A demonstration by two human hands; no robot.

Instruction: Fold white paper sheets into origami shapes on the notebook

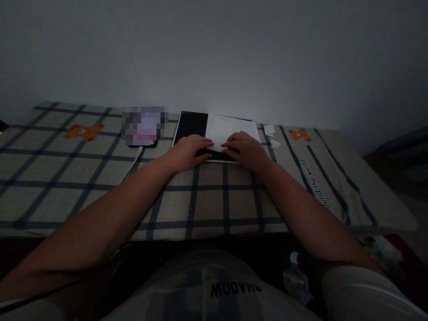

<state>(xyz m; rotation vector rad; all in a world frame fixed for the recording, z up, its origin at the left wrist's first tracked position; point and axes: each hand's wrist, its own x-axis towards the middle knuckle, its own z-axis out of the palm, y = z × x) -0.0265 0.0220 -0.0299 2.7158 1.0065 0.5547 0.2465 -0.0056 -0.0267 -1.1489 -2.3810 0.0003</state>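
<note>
A white sheet of paper (230, 129) lies on a black board (191, 125) at the far middle of a table covered with a checked cloth (100, 178). My left hand (189, 151) rests on the board with its fingers stretched flat, the tips pressing the paper's near left corner. My right hand (244, 149) lies beside it, fingers curled down onto the paper's near edge. Both forearms reach forward across the cloth. The scene is dim.
A phone (144, 127) with a white cable (133, 165) lies left of the board. Small white paper scraps (271, 136) sit right of it. A plain wall rises behind the table. Bottles and clutter (296, 276) lie on the floor at lower right.
</note>
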